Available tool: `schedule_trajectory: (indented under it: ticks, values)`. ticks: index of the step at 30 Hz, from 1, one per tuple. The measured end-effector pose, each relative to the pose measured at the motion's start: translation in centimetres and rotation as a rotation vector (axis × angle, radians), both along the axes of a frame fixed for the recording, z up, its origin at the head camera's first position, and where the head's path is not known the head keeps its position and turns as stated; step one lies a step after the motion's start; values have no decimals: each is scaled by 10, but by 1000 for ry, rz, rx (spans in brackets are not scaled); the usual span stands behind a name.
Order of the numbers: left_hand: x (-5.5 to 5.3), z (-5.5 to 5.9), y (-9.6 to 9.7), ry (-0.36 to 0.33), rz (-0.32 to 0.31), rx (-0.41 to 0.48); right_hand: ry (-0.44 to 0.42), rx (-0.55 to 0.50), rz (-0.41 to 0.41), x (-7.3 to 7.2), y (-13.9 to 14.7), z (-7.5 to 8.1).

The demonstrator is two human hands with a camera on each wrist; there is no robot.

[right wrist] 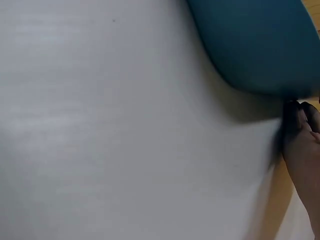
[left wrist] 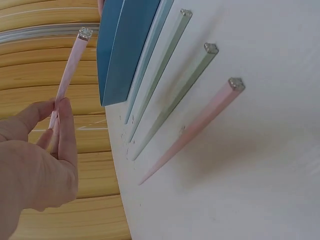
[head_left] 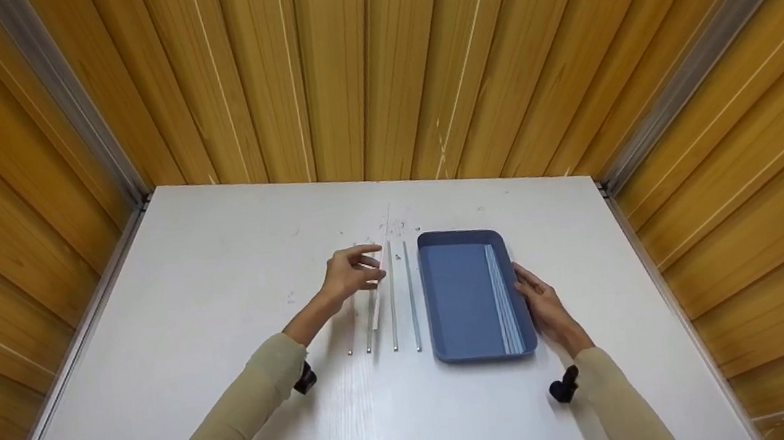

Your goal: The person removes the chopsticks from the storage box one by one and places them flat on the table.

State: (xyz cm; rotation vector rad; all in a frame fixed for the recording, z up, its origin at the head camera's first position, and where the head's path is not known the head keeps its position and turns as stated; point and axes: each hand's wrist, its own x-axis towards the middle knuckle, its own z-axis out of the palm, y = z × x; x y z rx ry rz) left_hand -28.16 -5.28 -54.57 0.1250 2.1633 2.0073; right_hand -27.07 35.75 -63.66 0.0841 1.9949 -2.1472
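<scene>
My left hand [head_left: 353, 275] pinches a pale pink chopstick [left wrist: 71, 65] between thumb and fingertips, above the table. Its square end has a silvery cap. Below, several chopsticks lie roughly parallel: a pink chopstick [left wrist: 200, 120], two grey-green ones and a light blue chopstick [head_left: 412, 298] nearest the tray. To their right is a blue rectangular tray [head_left: 457, 300], with several light blue chopsticks [head_left: 502, 299] along its right inner side. My right hand [head_left: 548, 308] rests with extended fingers against the tray's right outer wall; some fingertips are hidden in the right wrist view.
The white table [head_left: 220, 252] carries small dark specks beyond the chopsticks. Yellow wood-patterned panels [head_left: 333, 73] stand behind it and on both sides, with grey metal posts at the corners. A black wrist camera [head_left: 305, 380] hangs under the left sleeve, and another [head_left: 564, 385] by the right.
</scene>
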Motion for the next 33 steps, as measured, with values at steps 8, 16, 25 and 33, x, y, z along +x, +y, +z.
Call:
schedule_trajectory:
  ticks: [8,16,25,33]
  values:
    - [-1,-7,-23,-40,77,-32,53,240,-46,6,-14,1]
    - [-3,-21,-40,-67,154,-60,80,304,-121,9,-24,1]
    - [-1,-26,-53,-74,187,-83,119,285,-190,8,-29,-5]
    - [-1,-34,-62,-100,204,-123,0,29,-90,0,-4,-1]
